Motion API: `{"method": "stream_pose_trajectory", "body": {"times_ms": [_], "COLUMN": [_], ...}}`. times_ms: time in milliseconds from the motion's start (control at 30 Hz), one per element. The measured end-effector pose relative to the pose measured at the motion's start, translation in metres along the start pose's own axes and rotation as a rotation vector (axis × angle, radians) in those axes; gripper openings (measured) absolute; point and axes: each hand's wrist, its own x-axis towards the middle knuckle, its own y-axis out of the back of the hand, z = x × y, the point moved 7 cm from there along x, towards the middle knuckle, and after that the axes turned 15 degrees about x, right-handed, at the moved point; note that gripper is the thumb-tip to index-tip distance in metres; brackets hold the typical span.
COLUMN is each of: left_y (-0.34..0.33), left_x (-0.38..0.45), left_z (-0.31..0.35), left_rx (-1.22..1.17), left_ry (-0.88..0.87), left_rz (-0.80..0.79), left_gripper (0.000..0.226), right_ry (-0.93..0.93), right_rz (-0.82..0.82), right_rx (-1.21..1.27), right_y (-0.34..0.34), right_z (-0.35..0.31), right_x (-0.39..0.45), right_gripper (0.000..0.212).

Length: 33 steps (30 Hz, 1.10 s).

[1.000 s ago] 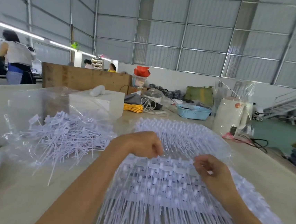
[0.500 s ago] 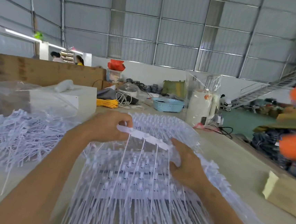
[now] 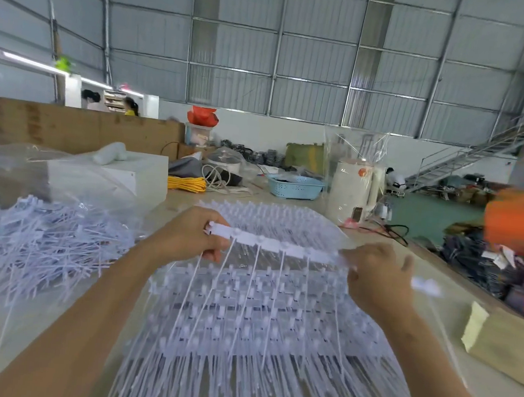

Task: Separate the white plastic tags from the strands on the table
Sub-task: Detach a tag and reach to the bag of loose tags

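Above the table (image 3: 492, 380), both hands grip a tag strip (image 3: 269, 243).

A white strip of plastic tags (image 3: 269, 245) hangs level above the table (image 3: 492, 390), thin strands trailing down from it. Beneath lies a broad stack of tag strips (image 3: 256, 309) mid-table; loose separated tags (image 3: 41, 247) heap toward the left edge.

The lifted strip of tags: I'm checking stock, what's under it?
Under the strip, held by both hands, lies a stack of tag strips. The table beneath is covered.
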Motion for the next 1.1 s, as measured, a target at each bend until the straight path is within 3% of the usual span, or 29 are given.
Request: {"method": "stream_pose_trajectory", "body": {"times_ms": [67, 100, 200, 267, 400, 500, 567, 633, 767, 933, 1100], "left_y": [-0.007, -0.010, -0.015, -0.013, -0.006, -0.004, -0.004, -0.005, -0.007, -0.011, -0.015], "left_x": [0.005, 0.007, 0.008, 0.006, 0.001, -0.001, -0.001, -0.001, 0.002, 0.005, 0.008], "left_z": [0.001, 0.003, 0.016, 0.026, 0.041, 0.038, 0.033, 0.028, 0.018, 0.011, 0.004], "left_rx": [0.036, 0.068, 0.243, 0.312, 0.329, 0.229, 0.076, 0.009, 0.162, 0.088, 0.092], "left_ry": [-0.014, -0.024, -0.074, -0.130, -0.208, -0.172, -0.101, -0.056, -0.019, 0.028, 0.150], "left_rz": [0.044, 0.055, 0.056, 0.067, 0.091, 0.022, -0.038, -0.042, 0.055, 0.102, 0.138], "left_gripper": [0.012, 0.013, 0.016, 0.021, 0.020, 0.018, 0.013, 0.002, 0.026, 0.038, 0.042], "right_ry": [-0.057, -0.038, 0.140, 0.234, 0.286, 0.350, 0.359, 0.339, 0.254, 0.263, 0.338], "right_rz": [-0.257, -0.266, -0.070, -0.136, -0.430, -0.411, -0.363, -0.325, -0.307, -0.397, -0.250], "right_rx": [0.148, 0.291, 0.621, 0.686, 0.681, 0.775, 0.852, 0.914, 0.960, 0.979, 0.843], "right_y": [-0.022, -0.024, -0.007, -0.012, -0.033, -0.024, -0.023, -0.028, -0.044, -0.054, -0.045], "right_z": [0.006, 0.001, -0.033, -0.066, -0.112, -0.128, -0.131, -0.130, -0.127, -0.130, -0.132], "right_x": [0.000, 0.000, -0.001, -0.005, 0.003, 0.015, 0.019, 0.022, 0.026, 0.023, 0.023], "right_gripper": [0.056, 0.058, 0.051, 0.045, 0.044, 0.019, 0.030, 0.025, 0.018, 0.019, 0.011]}}
